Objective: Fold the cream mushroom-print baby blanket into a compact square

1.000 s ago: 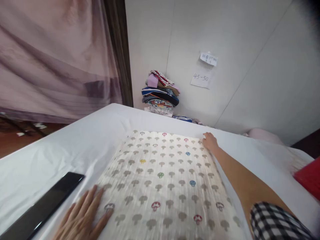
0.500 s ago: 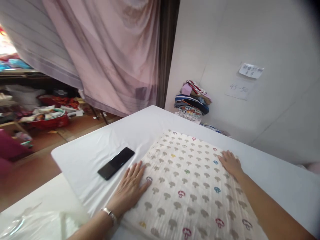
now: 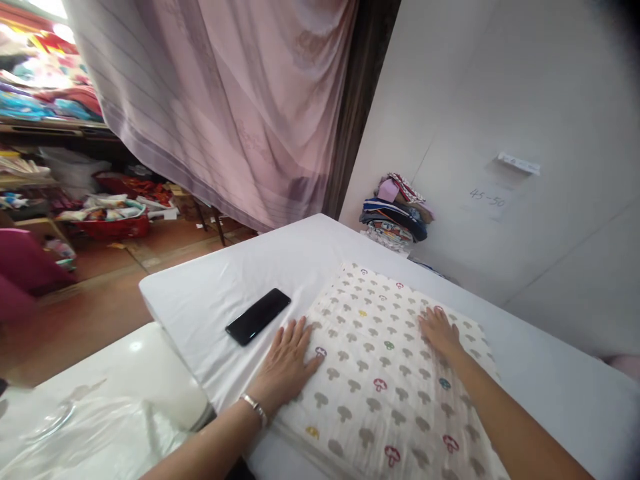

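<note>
A folded cream cloth printed with small mushrooms lies flat on a white-sheeted table. My left hand rests flat on the cloth's near left edge, fingers stretched out, a bracelet on the wrist. My right hand lies palm down on the middle of the cloth, fingers spread. A black phone lies on the sheet just left of my left hand, apart from it.
A pile of folded clothes sits against the white wall beyond the table's far corner. A pink curtain hangs at the left. Clear plastic wrap lies on a white surface at lower left. Cluttered shelves and floor are at far left.
My right hand slid from the cloth's right edge inward onto its middle. The left hand stays flat on the left edge. The view has turned further left.
</note>
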Demonstrator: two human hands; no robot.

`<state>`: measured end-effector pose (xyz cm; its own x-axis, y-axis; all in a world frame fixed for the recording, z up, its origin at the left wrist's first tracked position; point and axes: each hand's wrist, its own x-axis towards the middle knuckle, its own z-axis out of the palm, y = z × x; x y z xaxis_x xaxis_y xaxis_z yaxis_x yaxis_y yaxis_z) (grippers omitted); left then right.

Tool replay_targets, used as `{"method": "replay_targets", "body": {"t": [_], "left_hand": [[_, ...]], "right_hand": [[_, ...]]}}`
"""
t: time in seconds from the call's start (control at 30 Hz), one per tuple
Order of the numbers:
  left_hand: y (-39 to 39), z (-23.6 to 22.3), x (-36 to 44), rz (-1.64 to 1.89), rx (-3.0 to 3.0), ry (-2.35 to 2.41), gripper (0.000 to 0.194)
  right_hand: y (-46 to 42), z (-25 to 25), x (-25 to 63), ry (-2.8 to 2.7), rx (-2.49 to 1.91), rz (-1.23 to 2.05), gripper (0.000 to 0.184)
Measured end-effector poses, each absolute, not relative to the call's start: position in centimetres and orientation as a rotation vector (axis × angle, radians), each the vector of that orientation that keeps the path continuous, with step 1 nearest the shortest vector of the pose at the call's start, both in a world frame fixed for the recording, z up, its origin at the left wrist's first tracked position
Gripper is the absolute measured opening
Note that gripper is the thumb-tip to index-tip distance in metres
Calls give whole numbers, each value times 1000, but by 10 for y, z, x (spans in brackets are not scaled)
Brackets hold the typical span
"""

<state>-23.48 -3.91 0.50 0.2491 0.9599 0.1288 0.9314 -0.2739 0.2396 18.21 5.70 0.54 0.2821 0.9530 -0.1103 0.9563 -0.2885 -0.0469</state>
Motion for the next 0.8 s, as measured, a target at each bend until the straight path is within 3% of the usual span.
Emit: {"method": "replay_targets", "body": {"t": [0.3,0.6,0.8], "left_hand": [[-40,7,-234,369,2353,1797,69],[-43,-2,-236,414,2359,1777,68],[-44,-9,-238,494,2418,1755,65]], "right_hand": [[120,20,87,2052,2346,-192,64],[150,6,71,1998,2327,-260,66],[162,18,20,2282,2267,-178,64]]}}
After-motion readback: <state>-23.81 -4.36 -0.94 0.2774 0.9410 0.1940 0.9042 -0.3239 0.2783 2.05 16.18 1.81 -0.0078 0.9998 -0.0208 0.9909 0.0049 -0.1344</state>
